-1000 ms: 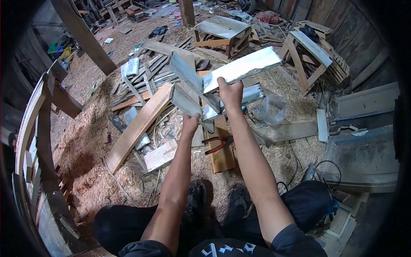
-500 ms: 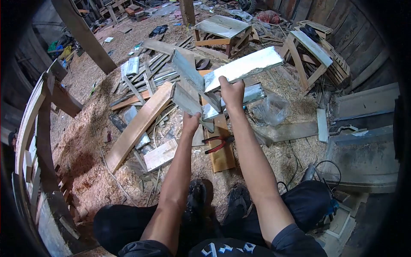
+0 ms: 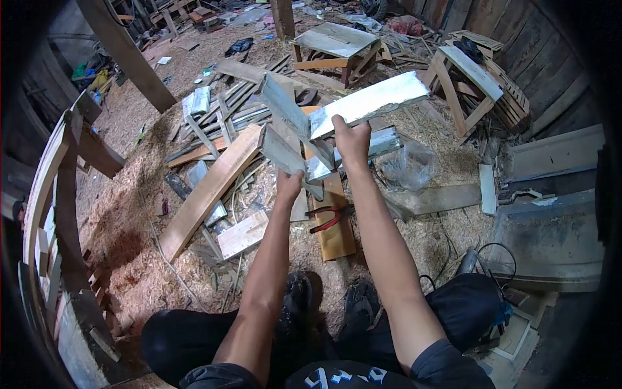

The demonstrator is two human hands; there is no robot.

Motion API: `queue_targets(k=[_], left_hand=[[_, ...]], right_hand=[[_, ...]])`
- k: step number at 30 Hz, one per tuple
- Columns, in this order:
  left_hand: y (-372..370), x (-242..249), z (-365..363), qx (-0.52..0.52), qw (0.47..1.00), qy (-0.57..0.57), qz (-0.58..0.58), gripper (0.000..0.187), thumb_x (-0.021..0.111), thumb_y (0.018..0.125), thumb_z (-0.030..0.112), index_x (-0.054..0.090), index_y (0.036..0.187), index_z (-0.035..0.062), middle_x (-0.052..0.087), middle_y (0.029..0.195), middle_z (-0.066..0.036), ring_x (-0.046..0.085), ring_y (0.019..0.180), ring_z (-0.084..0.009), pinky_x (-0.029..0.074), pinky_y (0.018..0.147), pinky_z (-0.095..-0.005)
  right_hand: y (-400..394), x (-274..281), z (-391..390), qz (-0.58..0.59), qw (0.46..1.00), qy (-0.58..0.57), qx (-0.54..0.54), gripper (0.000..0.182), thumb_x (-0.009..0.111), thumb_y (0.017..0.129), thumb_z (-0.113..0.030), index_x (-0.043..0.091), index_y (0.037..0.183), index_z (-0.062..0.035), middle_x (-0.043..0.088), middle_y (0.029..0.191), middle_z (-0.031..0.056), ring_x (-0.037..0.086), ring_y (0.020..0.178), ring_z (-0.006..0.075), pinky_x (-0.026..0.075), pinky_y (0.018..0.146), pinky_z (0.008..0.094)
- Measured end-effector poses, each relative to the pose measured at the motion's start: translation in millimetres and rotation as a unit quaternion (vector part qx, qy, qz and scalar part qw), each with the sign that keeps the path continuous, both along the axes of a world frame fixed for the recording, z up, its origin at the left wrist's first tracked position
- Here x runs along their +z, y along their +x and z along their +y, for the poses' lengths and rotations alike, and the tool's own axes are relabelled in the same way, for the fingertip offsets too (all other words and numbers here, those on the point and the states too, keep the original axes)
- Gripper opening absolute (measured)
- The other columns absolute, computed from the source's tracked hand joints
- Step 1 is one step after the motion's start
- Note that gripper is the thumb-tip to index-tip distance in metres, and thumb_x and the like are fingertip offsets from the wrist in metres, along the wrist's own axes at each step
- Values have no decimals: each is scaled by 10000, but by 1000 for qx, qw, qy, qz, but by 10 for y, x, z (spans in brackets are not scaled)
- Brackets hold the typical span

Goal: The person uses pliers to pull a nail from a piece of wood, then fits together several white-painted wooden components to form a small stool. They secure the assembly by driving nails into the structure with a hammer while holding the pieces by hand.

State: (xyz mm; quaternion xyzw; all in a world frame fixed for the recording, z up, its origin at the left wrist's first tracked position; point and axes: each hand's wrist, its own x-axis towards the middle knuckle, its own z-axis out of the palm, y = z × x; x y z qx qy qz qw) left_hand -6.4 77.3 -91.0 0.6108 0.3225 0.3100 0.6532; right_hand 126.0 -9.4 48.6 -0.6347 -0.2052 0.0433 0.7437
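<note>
Both hands hold one joined assembly of wooden boards, made of weathered grey pieces on the left and white-faced pieces on the right. My left hand (image 3: 289,185) grips the lower edge of its lower grey board (image 3: 282,150), thumb on top. My right hand (image 3: 352,139) is closed on the near edge of the upper white board (image 3: 372,100). A lower white board (image 3: 383,142) shows partly behind my right wrist. Red-handled pliers (image 3: 329,218) lie between my forearms on a yellowish plank (image 3: 337,243), beneath the assembly.
A long plank (image 3: 210,194) slants on the wood shavings at left, beside a short board (image 3: 243,235). Scrap strips (image 3: 223,123) are piled beyond. A low wooden table (image 3: 337,40), a trestle-like stand (image 3: 470,71) and a clear plastic bag (image 3: 411,165) are around. Posts (image 3: 126,55) stand behind.
</note>
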Motion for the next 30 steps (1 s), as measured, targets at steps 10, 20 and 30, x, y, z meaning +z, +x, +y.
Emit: queue_targets(k=[10, 20, 30], left_hand=[[-8, 7, -4, 9, 1000, -1, -11, 428, 592, 734, 50, 524, 1142, -62, 618, 1072, -157, 614, 998, -272, 471, 878, -362], [12, -35, 20, 14, 1000, 27, -4, 424, 590, 726, 45, 532, 1132, -63, 617, 1067, -155, 608, 1009, -276, 465, 887, -366], [13, -71, 22, 2, 1000, 7, -23, 407, 588, 734, 35, 541, 1131, -44, 623, 1078, -143, 605, 1016, -262, 459, 893, -365]], right_hand=[[9, -29, 6, -1, 1000, -14, -6, 248, 638, 798, -147, 633, 912, 72, 667, 840, 103, 653, 672, 161, 554, 516, 289], [37, -86, 33, -11, 1000, 5, -17, 225, 639, 793, -138, 631, 885, 67, 661, 809, 85, 636, 620, 149, 524, 488, 280], [-10, 0, -10, 9, 1000, -6, -4, 226, 639, 796, -138, 638, 904, 60, 666, 822, 90, 642, 631, 150, 522, 480, 279]])
